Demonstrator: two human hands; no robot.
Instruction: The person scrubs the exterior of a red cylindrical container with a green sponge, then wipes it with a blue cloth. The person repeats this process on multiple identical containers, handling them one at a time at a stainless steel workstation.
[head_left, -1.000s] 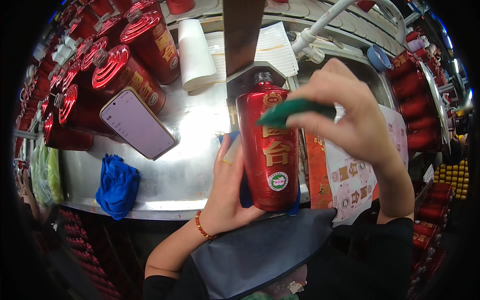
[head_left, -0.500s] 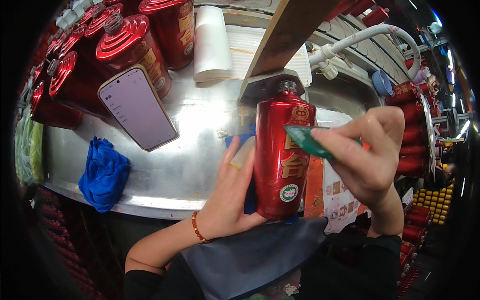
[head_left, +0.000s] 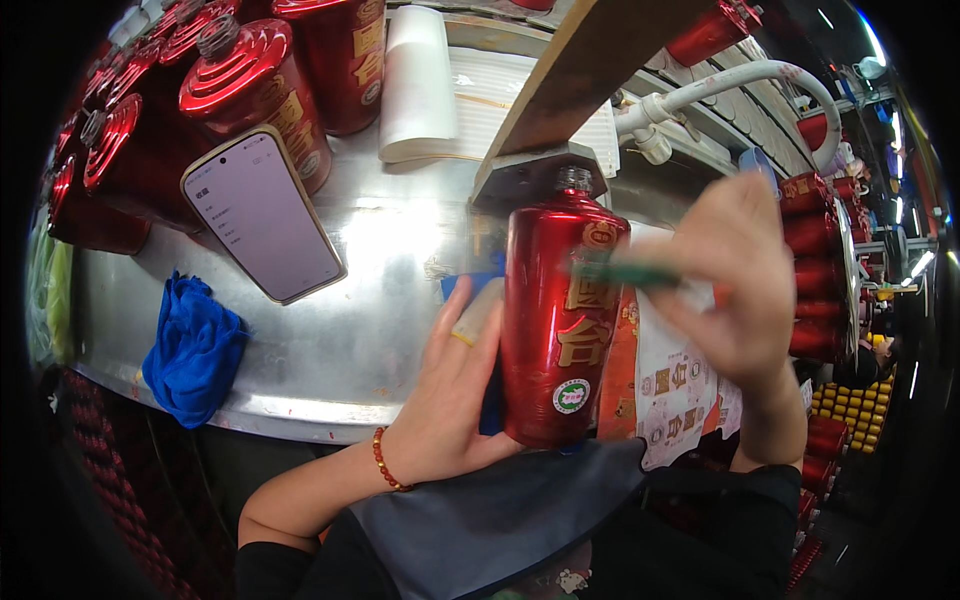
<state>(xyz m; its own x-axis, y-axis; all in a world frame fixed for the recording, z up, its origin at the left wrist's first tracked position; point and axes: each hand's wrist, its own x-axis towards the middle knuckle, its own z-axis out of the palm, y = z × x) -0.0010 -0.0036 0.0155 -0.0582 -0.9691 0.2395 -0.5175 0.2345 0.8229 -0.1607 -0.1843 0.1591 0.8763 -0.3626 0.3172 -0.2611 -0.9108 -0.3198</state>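
A glossy red bottle (head_left: 535, 330) with gold characters and a round white-and-green emblem stands tilted in front of me, its clear threaded neck against a dark block. My left hand (head_left: 445, 400) grips its left side, thumb under the base; one finger wears a pale wrap with a yellow edge. Pinched in my right hand (head_left: 740, 285) is a flat green scraper (head_left: 640, 274), its tip over the upper gold lettering. Motion smears both hand and scraper, so contact with the bottle cannot be told. Blue cloth lies behind the bottle, mostly hidden.
A phone (head_left: 265, 215) with a lit screen leans by several red bottles (head_left: 240, 75) at the left. A blue cloth (head_left: 195, 350) lies on the metal table's edge. Beyond are a white paper roll (head_left: 418, 90), a slanted beam (head_left: 560, 75) and a white pipe (head_left: 740, 80). Printed sheets (head_left: 670, 400) lie right.
My right hand has turned upward and blurred, and the green scraper has gone from slanting to nearly level across the lettering. My left hand keeps its hold; the whole view has shifted slightly.
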